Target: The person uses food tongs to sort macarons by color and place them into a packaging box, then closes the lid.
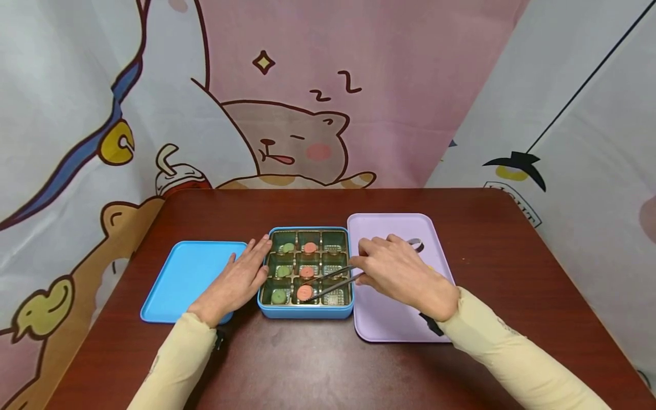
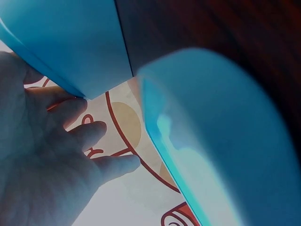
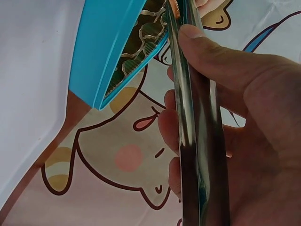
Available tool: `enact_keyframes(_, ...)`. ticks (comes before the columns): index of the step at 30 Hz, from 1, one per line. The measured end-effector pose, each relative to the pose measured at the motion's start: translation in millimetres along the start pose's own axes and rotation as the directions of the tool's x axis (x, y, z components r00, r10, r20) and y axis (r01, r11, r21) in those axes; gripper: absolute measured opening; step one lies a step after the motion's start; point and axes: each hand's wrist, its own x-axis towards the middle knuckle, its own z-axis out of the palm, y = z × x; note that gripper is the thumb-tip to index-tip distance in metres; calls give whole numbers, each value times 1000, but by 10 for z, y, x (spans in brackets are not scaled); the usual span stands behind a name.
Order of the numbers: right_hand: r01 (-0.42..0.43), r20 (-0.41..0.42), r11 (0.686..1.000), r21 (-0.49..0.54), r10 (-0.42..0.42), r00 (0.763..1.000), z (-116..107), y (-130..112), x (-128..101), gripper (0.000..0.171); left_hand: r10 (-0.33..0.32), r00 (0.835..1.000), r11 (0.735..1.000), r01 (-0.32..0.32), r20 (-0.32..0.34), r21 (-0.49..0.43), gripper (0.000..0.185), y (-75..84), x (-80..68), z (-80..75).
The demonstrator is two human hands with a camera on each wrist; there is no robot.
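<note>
A blue box (image 1: 306,312) holds a gold tray of compartments in three rows. Round green pieces (image 1: 279,296) sit down its left column, and pinkish-orange ones fill the middle column. My right hand (image 1: 397,273) grips metal tongs (image 3: 188,117), whose arms reach over the box from the right. Their tips lie at the nearest pinkish-orange piece (image 1: 304,292), in the front middle compartment. With fingers extended, my left hand (image 1: 239,282) rests against the left side of the box. The left wrist view shows its fingertips at the blue box wall (image 2: 89,52).
Left of the box lies a flat blue lid (image 1: 189,273), partly under my left forearm. A lilac tray (image 1: 381,322) is close against the box on the right; a bit of yellow (image 1: 431,267) shows on it behind my hand. A printed curtain (image 1: 410,85) hangs behind the brown table (image 1: 297,370).
</note>
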Motion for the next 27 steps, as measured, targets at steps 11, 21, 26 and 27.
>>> enact_keyframes(11, 8, 10, 1000, -12, -8, 1000, -18, -19, 56, 30, 6, 1000, 1000, -6, 3, 6, 60, 9, 11, 3)
enact_keyframes(21, -8, 32, 1000, -13, 9, 999, 9, -32, 50, 33, 10, 1000, 1000, -10, 6, -7, 60, 2, 4, 21)
enact_keyframes(26, -47, 54, 998, 50, 44, 998, -13, 54, -51, 35, 11, 1000, 1000, -11, -5, -9, 60, -8, 5, 2)
enact_keyframes(27, -56, 54, 996, 74, 52, 997, -14, 78, -86, 36, 11, 1000, 1000, -11, -5, -9, 60, -11, -1, 4)
